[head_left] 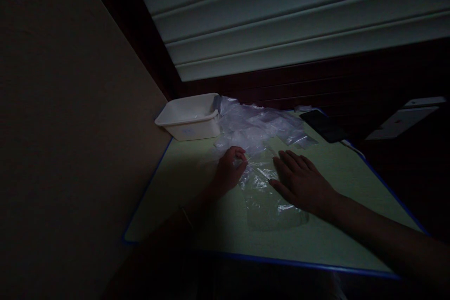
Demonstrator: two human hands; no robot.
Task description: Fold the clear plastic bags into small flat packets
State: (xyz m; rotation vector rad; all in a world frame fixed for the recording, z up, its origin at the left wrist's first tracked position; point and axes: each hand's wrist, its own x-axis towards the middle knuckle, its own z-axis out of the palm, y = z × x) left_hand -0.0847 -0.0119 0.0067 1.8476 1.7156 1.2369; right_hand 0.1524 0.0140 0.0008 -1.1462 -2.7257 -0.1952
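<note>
A clear plastic bag point(270, 206) lies on the table in front of me, wrinkled and catching the light. My left hand point(230, 171) pinches its upper left part between thumb and fingers. Flat on the bag's right side rests my right hand point(298, 178), fingers stretched out and thumb apart. Just beyond both hands, a loose heap of clear plastic bags point(260, 124) spreads over the back of the table. The scene is dim, so the bag's exact edges are hard to make out.
A white plastic bin point(191, 129) stands at the table's back left, beside the wall point(87, 103). A dark flat device point(323, 125) with a pale cable point(354, 149) lies at the back right. Blue edging point(281, 261) borders the pale green table point(197, 225).
</note>
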